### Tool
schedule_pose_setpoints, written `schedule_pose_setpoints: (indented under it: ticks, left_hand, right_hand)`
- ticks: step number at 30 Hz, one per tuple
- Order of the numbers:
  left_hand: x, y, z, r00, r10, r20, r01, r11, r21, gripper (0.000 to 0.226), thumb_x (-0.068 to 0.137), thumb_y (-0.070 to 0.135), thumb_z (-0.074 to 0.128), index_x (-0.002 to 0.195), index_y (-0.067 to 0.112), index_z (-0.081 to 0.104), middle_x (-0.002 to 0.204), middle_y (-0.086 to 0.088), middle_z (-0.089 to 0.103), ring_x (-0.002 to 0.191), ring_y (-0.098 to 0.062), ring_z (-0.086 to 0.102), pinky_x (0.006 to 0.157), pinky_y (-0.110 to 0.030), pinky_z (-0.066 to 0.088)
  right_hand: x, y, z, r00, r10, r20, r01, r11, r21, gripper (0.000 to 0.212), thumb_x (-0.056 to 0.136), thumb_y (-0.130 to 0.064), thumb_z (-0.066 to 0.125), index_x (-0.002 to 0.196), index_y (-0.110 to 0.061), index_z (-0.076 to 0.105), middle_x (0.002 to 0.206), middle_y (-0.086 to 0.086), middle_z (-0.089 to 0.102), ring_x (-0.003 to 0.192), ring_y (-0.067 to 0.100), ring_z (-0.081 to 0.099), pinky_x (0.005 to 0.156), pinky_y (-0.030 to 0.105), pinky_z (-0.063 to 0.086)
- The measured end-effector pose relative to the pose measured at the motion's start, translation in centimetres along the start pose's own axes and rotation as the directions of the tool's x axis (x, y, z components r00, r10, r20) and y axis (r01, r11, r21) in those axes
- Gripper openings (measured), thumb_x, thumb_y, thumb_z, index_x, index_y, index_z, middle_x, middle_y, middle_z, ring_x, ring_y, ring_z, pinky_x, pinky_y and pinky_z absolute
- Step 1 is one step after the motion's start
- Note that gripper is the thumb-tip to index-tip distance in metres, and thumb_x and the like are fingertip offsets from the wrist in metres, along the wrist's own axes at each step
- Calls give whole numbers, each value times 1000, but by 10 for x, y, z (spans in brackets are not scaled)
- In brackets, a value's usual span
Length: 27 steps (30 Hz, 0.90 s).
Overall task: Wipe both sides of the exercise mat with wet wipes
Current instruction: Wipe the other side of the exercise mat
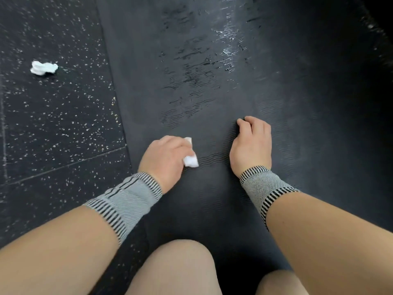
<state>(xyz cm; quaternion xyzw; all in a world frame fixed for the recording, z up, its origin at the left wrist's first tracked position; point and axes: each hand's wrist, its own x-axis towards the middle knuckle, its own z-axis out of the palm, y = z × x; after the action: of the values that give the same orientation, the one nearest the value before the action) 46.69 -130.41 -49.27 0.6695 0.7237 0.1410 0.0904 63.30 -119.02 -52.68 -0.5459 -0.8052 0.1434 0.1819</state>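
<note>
Mat under both hands

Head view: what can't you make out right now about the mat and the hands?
- Exercise mat: far end and right edge cut off by the frame; underside hidden.
- Right hand: curled fingertips hidden under the hand.
- Wet wipe: mostly hidden inside the left hand.
- Crumpled wipe on the floor: too small to judge dirt.
</note>
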Motion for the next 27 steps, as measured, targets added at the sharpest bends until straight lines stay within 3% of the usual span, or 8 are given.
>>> schedule_pose_setpoints:
  ticks: [2,5,11,15,19,22,25,27]
  left_hand:
    - [-26,-15,-5,999,-39,-12,39,999,1,36,74,15,42,82,21,77,94,4,72,90,-19,57,73,-39,52]
    - [-30,-1,1,992,-109,-70,107,994,-37,38,74,21,40,83,22,77,95,6,72,93,-13,51,76,-33,50]
    - [32,66,33,996,-34,-81,21,988,-156,20,63,9,59,73,17,74,88,1,73,79,-31,68,63,-38,56]
    - [-1,40,21,999,45,-18,-46,995,-89,29,66,5,53,74,21,75,87,3,71,80,-27,66,63,-37,52]
    - [-49,0,4,996,-59,-68,59,998,-1,36,73,11,42,79,20,77,95,4,72,92,-17,51,71,-41,50]
    - [-54,7,4,976,-174,-129,176,984,5,33,70,10,48,80,20,77,93,4,72,88,-25,62,76,-38,46]
    - [-13,43,18,982,-140,-125,130,988,-80,33,71,15,44,76,21,77,90,3,72,82,-27,63,71,-38,51]
    - [13,63,28,991,-96,-95,86,991,-103,21,66,7,59,74,19,75,88,1,71,77,-31,65,63,-39,54]
  right_hand:
    - [-1,0,0,1000,5,10,-5,1000,5,37,82,-4,51,117,0,60,122,17,55,114,36,47,99,44,41]
    - [-1,0,-2,1000,7,17,-7,1000,0,37,83,-4,52,119,0,59,123,17,54,117,36,46,100,43,39]
    - [1,-1,-5,998,-6,59,6,1000,1,42,81,-2,48,122,2,56,127,18,53,120,36,43,103,41,37]
    - [0,2,-3,1000,-15,16,15,1000,6,39,82,-2,49,120,2,58,123,18,55,117,37,46,100,44,41]
    - [0,0,-4,999,-8,34,8,1000,2,38,84,-2,53,122,1,57,125,17,54,119,36,45,101,43,40]
    - [0,0,-3,999,-19,40,19,1000,-8,38,84,-4,52,122,1,56,126,18,53,119,36,44,101,43,38]
    - [-1,0,-3,1000,-20,24,21,1000,-16,38,84,-3,51,121,1,57,125,18,54,118,37,45,100,42,38]
    - [-1,-1,-4,999,-21,26,21,1000,-14,39,84,-2,50,122,1,56,126,18,53,119,36,44,101,40,35]
